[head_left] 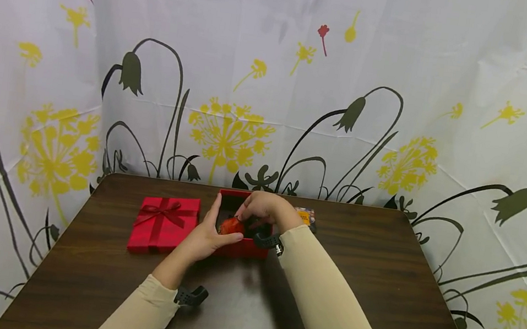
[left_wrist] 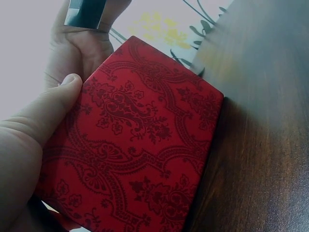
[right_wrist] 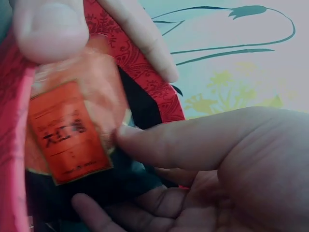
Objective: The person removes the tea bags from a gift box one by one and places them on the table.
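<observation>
An open red gift box [head_left: 244, 249] with a dark inside stands at the table's far side; the left wrist view shows the floral pattern on its wall [left_wrist: 140, 130]. My left hand [head_left: 201, 238] grips the box at its left end, thumb at the near rim and a finger along the far wall. My right hand [head_left: 265, 209] reaches in from above and pinches the edge of a shiny orange packet [right_wrist: 70, 133] with a red printed label, its thumb on the packet's side. The packet stands in the box opening, its lower part in shadow.
Left of the box lies a red lid [head_left: 146, 235] with a dark red ribbon bow [head_left: 163, 211]. A small colourful packet [head_left: 306, 216] lies to the right, partly behind my right wrist. The brown wooden table [head_left: 377, 290] ends at a flower-print curtain [head_left: 275, 77].
</observation>
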`<state>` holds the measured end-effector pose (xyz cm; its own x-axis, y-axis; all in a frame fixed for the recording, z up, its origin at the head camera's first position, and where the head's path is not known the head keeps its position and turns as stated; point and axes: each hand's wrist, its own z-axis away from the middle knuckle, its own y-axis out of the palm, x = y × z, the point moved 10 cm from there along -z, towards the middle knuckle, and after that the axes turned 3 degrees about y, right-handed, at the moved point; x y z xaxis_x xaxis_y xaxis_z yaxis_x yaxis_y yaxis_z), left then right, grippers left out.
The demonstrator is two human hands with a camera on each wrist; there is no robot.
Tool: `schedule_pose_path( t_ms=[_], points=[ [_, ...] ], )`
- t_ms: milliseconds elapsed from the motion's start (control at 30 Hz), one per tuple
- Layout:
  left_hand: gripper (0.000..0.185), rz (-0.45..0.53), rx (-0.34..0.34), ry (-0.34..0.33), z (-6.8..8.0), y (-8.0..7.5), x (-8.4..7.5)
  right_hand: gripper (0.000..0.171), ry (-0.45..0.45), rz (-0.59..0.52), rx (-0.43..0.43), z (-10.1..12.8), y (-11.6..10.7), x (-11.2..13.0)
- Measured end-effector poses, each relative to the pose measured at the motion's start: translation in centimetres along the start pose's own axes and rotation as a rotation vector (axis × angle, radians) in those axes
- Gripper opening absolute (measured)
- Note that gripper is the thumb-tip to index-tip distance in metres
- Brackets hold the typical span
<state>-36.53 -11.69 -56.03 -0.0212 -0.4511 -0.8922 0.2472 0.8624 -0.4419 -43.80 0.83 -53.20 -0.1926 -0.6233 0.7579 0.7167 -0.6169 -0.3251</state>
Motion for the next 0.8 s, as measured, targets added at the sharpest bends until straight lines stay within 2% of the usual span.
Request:
schedule_pose_path(
  t_ms=[200,433,567,700,800],
  points=[
    [0.129,0.014,-0.005,0.012,-0.1,0.0,-0.1,0.017,-0.018,-0.085,-0.036,0.0,-0.4,-0.2],
    [0.128,0.041,-0.007,0.028,-0.1,0.1,0.0,0.014,-0.042,-0.247,0.000,-0.4,0.1,-0.6],
    [0.130,0.051,0.001,0.038,0.0,0.3,-0.2,0.014,-0.045,-0.303,-0.003,-0.4,0.0,-1.0],
    [0.132,0.068,-0.005,0.057,-0.1,0.2,-0.3,0.022,-0.034,-0.399,0.013,-0.2,0.0,-1.3],
    [0.132,0.084,-0.014,0.066,-0.2,0.0,-0.2,0.029,-0.056,-0.455,0.016,0.0,-0.3,-1.2]
  ],
)
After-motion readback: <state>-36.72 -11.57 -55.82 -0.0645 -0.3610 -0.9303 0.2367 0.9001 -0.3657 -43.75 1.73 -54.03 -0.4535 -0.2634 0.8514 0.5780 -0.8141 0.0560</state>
